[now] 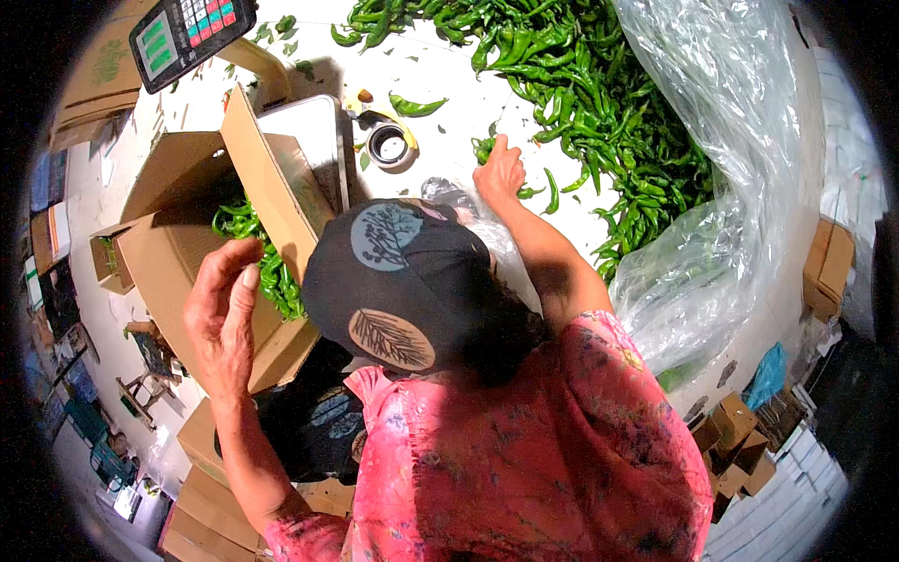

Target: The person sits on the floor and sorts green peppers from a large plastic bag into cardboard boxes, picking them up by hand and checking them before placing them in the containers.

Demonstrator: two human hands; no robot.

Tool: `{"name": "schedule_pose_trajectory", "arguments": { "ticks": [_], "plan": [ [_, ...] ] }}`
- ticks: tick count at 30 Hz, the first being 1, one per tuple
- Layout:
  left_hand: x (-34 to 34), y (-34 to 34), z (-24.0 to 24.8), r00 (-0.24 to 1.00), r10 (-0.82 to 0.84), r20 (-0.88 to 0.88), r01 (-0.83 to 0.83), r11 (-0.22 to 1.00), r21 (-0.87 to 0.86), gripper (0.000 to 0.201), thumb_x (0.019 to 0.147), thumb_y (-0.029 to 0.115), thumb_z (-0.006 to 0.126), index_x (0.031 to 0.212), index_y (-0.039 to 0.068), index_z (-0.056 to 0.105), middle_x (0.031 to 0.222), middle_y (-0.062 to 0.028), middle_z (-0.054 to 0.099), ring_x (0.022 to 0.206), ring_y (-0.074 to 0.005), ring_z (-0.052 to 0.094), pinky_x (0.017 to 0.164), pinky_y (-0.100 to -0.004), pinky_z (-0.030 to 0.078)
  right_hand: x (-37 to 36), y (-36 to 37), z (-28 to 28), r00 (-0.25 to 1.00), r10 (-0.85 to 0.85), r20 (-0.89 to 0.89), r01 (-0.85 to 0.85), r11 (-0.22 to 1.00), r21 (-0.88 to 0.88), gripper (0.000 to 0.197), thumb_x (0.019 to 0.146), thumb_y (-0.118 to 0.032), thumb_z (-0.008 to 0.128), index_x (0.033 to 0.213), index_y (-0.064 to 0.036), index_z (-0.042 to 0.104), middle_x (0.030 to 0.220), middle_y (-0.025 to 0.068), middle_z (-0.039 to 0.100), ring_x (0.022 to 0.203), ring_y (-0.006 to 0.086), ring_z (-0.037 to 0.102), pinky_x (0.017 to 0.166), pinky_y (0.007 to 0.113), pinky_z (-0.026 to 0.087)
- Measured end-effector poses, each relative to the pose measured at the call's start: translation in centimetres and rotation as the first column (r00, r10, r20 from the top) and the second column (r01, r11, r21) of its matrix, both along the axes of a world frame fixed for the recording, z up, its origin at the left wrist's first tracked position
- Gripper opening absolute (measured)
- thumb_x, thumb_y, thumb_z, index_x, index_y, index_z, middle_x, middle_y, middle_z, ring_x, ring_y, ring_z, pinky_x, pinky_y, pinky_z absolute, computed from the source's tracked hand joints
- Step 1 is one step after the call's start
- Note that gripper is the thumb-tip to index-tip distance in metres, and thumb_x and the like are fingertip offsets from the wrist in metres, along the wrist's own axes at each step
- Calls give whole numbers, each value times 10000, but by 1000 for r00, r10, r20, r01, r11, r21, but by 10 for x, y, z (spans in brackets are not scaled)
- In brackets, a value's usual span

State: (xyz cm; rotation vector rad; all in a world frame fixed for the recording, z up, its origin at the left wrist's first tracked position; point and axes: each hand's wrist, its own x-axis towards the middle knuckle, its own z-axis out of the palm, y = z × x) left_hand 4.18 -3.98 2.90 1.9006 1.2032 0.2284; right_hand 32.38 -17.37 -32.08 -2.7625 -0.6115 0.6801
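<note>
My right hand [499, 170] reaches forward onto the white table [421, 70] and closes over a few green chili peppers [483, 147] at the near edge of a large pile of peppers [599, 103]. My left hand [222, 314] is raised with its fingers loosely spread and nothing in it. It hovers over the near wall of an open cardboard box [173, 248] that holds more green peppers [272, 272]. A dark patterned cap [393, 281] and a pink shirt [534, 459] fill the middle and hide the table's near edge.
A weighing scale's keypad display [190, 33] stands at the top left, its white platform [304, 126] under the box flap. A tape roll [389, 145] lies beside it. Clear plastic sheeting [721, 197] drapes the right side. Cardboard boxes [735, 436] sit on the floor.
</note>
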Motion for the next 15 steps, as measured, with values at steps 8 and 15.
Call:
{"name": "schedule_pose_trajectory", "arguments": {
  "ticks": [8, 15],
  "plan": [
    [-2, 1, 2, 1000, 17, 22, -18, 999, 49, 226, 938, 149, 608, 1097, -6, 648, 1046, -87, 643, 979, -172, 599, 864, -307, 471, 12, 8, 14, 994, 59, -89, -57, 998, 15, 488, 755, -87, 664, 1170, -88, 407, 1036, 278, 570, 946, 450, 622, 805, 532, 496],
    [-6, 3, -3, 999, 49, 15, -49, 999, -7, 235, 931, 140, 609, 1108, -10, 643, 1068, -98, 641, 1013, -183, 597, 903, -306, 456, 17, -1, 4, 992, 115, -46, -110, 988, 111, 489, 769, -111, 658, 1181, -89, 395, 1010, 285, 580, 898, 493, 616, 767, 582, 480]
  ]
}}
